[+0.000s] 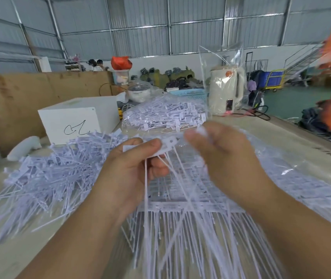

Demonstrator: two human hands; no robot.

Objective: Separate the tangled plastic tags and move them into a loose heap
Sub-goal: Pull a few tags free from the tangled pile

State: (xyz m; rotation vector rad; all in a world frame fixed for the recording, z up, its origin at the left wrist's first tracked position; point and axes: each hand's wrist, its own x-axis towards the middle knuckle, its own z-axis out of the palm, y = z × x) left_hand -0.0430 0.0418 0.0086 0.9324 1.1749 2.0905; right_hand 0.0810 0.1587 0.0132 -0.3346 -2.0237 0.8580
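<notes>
On the surface (281, 137), left, a big loose heap (45, 174) of separated tags already lies. Left hand (132, 170) pinches a tag strip (166, 147); the blurred right hand (219, 156) pinches its end. Bagged tags (164, 115) beyond and joined rows (182, 200) below remain, so plenty seems left.
</notes>
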